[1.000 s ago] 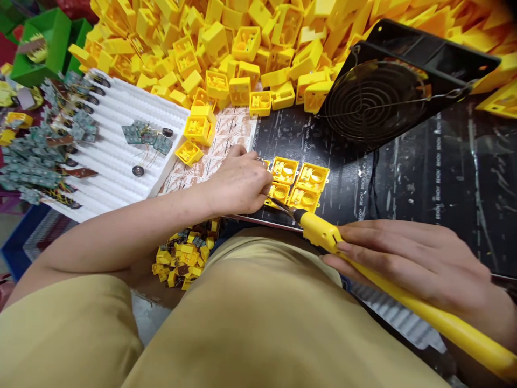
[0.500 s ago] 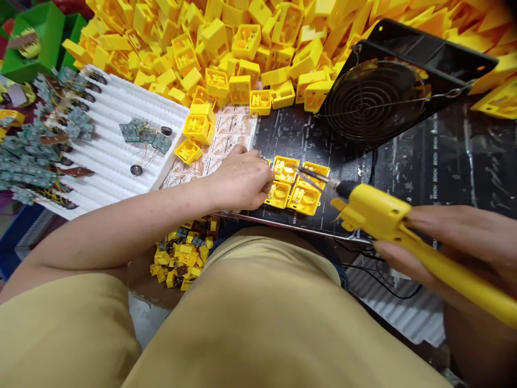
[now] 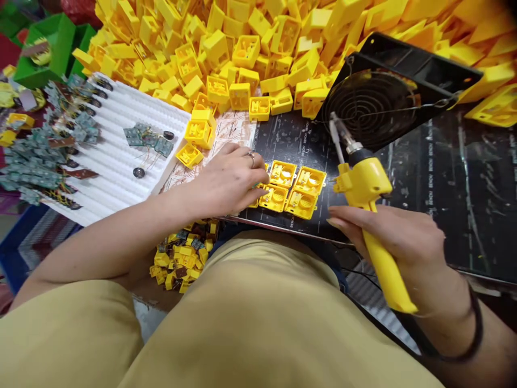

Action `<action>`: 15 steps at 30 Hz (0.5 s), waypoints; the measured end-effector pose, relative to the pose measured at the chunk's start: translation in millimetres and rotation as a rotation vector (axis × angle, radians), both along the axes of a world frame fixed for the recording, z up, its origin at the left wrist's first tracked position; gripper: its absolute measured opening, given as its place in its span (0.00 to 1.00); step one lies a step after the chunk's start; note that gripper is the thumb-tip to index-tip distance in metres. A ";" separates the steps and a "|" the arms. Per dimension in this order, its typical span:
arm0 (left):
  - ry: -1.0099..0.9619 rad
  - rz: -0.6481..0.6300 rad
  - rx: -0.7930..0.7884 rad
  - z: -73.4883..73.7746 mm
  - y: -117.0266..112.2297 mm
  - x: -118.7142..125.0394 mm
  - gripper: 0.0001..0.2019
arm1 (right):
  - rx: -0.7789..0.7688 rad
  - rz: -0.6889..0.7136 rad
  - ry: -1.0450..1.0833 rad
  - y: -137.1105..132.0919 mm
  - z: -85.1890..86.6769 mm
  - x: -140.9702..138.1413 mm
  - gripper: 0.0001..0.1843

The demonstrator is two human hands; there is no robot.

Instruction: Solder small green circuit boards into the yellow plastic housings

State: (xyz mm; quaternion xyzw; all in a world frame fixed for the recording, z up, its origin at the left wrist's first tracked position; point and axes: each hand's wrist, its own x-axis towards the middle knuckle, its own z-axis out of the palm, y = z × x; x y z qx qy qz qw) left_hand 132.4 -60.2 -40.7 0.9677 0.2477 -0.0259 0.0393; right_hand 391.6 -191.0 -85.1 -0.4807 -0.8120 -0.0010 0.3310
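Your left hand [image 3: 238,180] curls by the left end of the yellow cases [image 3: 306,189], maybe to steady them; I cannot tell if it pinches any | your right hand [image 3: 398,234] wraps the yellow tool [image 3: 365,180], tip up, perhaps to spare the cases | cases lie open-side up by the black table's [image 3: 407,167] near edge, likely for easy reach
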 end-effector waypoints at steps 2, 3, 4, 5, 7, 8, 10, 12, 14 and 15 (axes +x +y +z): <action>-0.127 -0.047 0.113 -12.6 -7.4 -8.8 0.21 | 0.049 0.050 -0.040 10.2 -8.5 4.1 0.14; -0.175 -0.085 0.156 -21.6 -12.1 -11.0 0.24 | 0.072 0.061 -0.062 15.3 -12.8 7.0 0.19; -0.208 -0.123 0.192 -31.8 -16.4 -11.4 0.27 | 0.085 0.075 -0.086 20.9 -17.2 9.2 0.24; -0.232 -0.137 0.234 -42.7 -19.8 -10.3 0.29 | 0.084 0.088 -0.106 27.1 -21.7 10.0 0.28; -0.221 -0.135 0.284 -63.1 -21.8 -5.6 0.29 | 0.066 0.125 -0.118 40.8 -30.3 6.4 0.31; -0.203 -0.133 0.295 -70.9 -20.4 -3.1 0.28 | 0.054 0.144 -0.123 47.9 -34.1 2.1 0.30; -0.162 -0.115 0.296 -78.7 -14.7 -0.6 0.27 | 0.046 0.174 -0.122 61.2 -39.8 -9.5 0.29; -0.141 -0.086 0.285 -74.0 -6.6 -4.4 0.27 | 0.043 0.197 -0.113 72.0 -42.2 -20.5 0.28; -0.149 -0.037 0.282 -58.3 4.7 -17.6 0.27 | 0.033 0.221 -0.107 78.9 -40.7 -27.2 0.30; -0.157 0.017 0.290 -48.1 12.5 -28.3 0.26 | 0.026 0.230 -0.102 80.5 -38.5 -28.5 0.31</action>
